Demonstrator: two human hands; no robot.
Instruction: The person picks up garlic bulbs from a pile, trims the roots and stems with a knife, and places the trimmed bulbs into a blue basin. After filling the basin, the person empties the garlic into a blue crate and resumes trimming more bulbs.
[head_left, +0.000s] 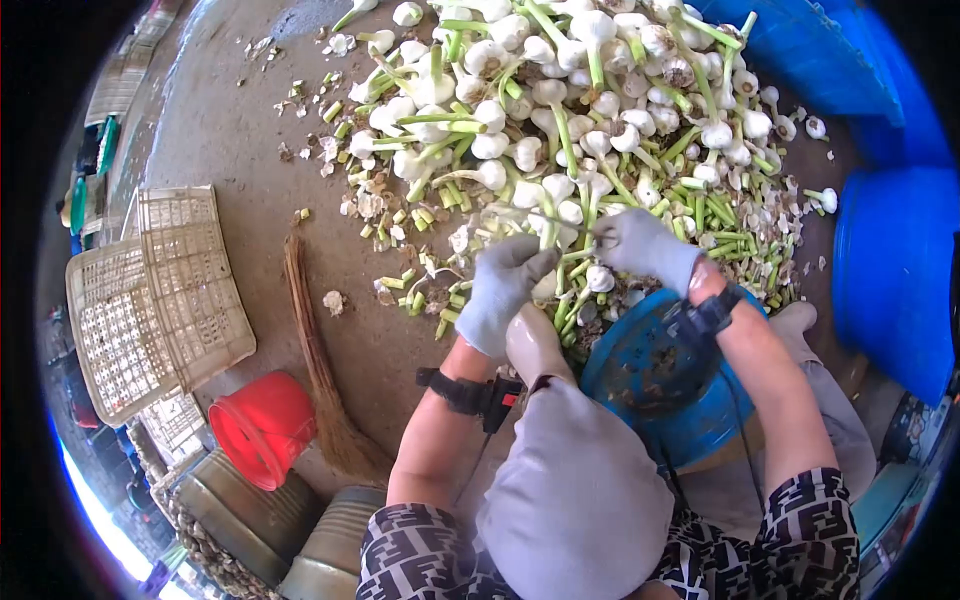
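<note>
both hands wear pale grey gloves and work close together at the near edge of a big garlic pile (580, 110) spread on the concrete floor (230, 130). the right hand (645, 248) is pinched on a green garlic stalk (575, 237) that runs across to the left hand (500, 288), whose fingers are curled shut around the stalk's other end (the glove hides the exact grip). the hands are just beside each other, not touching, with the stalk between them right over the pile's trimmed stems and skins.

a black wrist strap (470, 392) sits on the left forearm and another (715, 312) on the right. below the right hand, between the person's knees, stands a blue bucket (650, 380). well apart to the left lie two woven trays (160, 300), overlapping; a twig broom (320, 370) lies beside them, and a red bucket (262, 425) stands near its bristles. large blue tubs (890, 270) stand at the right edge.
</note>
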